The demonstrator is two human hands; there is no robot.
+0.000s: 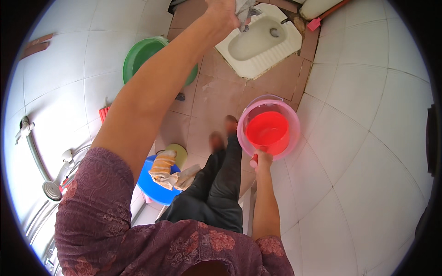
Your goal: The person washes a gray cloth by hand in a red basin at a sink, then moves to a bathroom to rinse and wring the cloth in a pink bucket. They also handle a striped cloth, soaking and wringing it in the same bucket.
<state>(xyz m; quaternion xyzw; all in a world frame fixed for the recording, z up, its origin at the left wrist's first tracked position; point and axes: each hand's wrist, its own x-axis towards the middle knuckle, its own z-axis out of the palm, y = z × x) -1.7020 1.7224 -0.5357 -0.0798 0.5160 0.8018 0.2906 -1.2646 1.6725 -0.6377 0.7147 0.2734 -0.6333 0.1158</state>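
Observation:
With my left hand (222, 12), stretched out at the top of the view, I grip a crumpled grey cloth (244, 10) near the squat toilet pan (257, 39). My right hand (264, 159) is closed around the handle of a red plastic dipper (267, 129). The dipper is over a pink plastic bucket (293, 138) that stands by the right wall; the bucket's lower contents are hidden by the dipper. Partly behind my left forearm is a green plastic basin (129, 65).
A blue tub (153, 189) with a striped cloth (164, 165) over it stands left of my legs. A shower head (51, 190) hangs at the left wall. A pink-headed brush or scraper (314, 24) lies at upper right. Tiled walls (348, 103) close in both sides.

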